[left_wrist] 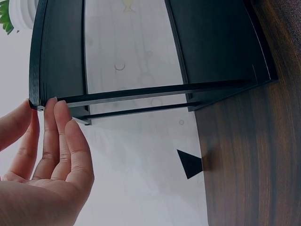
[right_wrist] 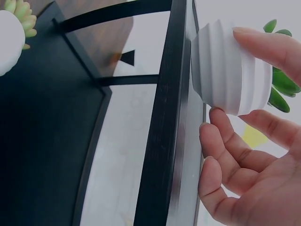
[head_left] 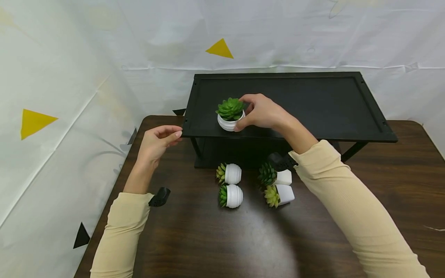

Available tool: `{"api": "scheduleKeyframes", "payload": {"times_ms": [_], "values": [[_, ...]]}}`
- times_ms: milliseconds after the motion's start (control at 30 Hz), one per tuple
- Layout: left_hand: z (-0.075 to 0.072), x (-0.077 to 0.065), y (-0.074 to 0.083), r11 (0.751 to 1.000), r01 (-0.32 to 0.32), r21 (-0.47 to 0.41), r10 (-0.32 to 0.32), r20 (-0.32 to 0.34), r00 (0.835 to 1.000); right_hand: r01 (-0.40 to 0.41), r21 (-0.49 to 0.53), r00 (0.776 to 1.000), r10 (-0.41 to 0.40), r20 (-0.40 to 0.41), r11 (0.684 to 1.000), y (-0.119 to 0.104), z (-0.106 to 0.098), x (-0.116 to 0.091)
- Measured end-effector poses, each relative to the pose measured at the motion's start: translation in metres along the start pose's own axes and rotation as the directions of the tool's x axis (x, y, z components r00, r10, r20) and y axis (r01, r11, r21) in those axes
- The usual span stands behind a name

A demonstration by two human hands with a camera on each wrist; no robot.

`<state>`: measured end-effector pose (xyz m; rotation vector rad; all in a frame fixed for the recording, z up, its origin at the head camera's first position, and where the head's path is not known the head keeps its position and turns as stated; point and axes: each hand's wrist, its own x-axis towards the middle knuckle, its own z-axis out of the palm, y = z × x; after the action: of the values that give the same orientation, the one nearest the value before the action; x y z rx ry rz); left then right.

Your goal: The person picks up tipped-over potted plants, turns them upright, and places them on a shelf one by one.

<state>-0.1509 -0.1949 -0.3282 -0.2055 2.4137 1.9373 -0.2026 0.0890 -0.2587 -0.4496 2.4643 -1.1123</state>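
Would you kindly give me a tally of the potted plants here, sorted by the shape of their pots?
Round pots: 3
Square pots: 2
Total: 5

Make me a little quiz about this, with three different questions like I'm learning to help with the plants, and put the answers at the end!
1. How many potted plants are lying on their sides on the brown table?
2. True or false: the left grip is pinching the near left corner of the black shelf.
3. What is the right grip holding? A: nothing. B: one plant in a rounded white pot. C: two plants.

Key: 1. Four. 2. True. 3. B.
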Motion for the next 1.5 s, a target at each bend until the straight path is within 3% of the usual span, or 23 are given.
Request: {"api": "scheduleKeyframes", "payload": {"times_ms": [633, 1000, 1500], "values": [[-0.001, 0.000, 0.001, 1.000, -0.004, 0.004, 0.005, -0.013, 1.000, 0.028, 0.058, 1.000, -0.028, -0.014, 0.998, -0.008, 0.011, 0.010], [-0.001, 0.000, 0.002, 1.000, -0.011, 0.015, 0.011, -0.019, 1.000, 0.067, 0.021, 0.997, -0.067, -0.027, 0.998, -0.012, 0.021, 0.013], [-0.001, 0.000, 0.000, 1.000, -0.016, 0.016, 0.017, -0.015, 1.000, 0.078, 0.046, 0.996, -0.076, -0.037, 0.996, -0.007, 0.013, -0.002]]}}
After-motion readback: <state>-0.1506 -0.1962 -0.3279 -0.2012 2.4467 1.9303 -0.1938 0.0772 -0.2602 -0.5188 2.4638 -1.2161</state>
